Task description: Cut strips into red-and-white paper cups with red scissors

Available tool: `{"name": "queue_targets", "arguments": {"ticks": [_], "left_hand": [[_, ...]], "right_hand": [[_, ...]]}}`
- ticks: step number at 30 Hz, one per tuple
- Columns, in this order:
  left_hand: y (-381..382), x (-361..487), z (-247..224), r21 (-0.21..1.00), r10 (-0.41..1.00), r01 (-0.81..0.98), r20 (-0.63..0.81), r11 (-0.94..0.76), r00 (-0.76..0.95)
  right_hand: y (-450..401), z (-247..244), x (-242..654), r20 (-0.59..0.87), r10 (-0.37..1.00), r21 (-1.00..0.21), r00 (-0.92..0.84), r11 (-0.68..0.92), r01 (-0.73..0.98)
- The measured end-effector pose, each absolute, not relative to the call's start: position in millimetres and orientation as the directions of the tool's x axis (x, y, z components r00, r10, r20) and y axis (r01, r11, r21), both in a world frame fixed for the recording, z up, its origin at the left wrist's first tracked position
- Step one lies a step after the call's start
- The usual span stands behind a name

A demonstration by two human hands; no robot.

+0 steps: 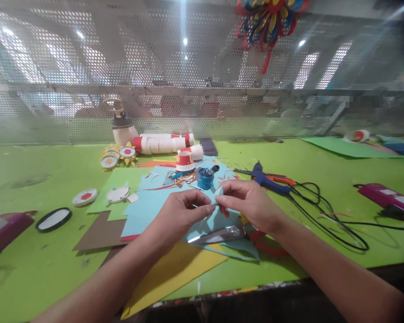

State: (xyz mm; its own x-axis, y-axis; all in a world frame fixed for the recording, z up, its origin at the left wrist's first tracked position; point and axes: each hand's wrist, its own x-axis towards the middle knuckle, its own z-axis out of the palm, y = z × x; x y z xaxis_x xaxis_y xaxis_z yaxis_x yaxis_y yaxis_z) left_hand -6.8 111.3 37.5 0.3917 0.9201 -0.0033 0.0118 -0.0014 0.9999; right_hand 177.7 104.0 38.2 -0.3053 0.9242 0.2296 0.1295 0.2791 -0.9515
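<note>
Left hand (183,210) points two o'clock, right hand (254,202) ten; both pinch light-blue paper piece (219,192) (partly hidden), long way toward one o'clock.

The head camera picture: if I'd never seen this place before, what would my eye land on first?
Probably the left hand and right hand near the centre, fingertips close together around a small pale-blue piece, with scissors lying just below. After that, likely the blue glue gun on the lime-green table, right of the hands, and the colourful flower-shaped ornament at the top, right of centre.
</note>
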Motion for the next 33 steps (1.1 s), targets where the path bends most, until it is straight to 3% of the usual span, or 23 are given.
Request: {"name": "queue_targets", "arguments": {"ticks": [11, 21, 33], "left_hand": [[106.6, -4.2, 38.6, 1.0, 0.825, 0.011, -0.013, 0.008, 0.565], [108.1, -5.8, 34.4, 0.982, 0.803, 0.17, -0.163, 0.078, 0.573], [111.2, -5.4, 32.2, 0.958, 0.791, 0.225, -0.274, 0.176, 0.548]], "right_hand": [[101.7, 39.4, 174.7, 0.228, 0.933, -0.962, -0.28, 0.26, 0.085], [102.6, 34.3, 174.7, 0.185, 0.953, -0.982, -0.238, 0.188, -0.01], [108.5, 30.8, 179.8, 0.208, 0.964, -0.978, -0.165, 0.206, -0.031]]}}
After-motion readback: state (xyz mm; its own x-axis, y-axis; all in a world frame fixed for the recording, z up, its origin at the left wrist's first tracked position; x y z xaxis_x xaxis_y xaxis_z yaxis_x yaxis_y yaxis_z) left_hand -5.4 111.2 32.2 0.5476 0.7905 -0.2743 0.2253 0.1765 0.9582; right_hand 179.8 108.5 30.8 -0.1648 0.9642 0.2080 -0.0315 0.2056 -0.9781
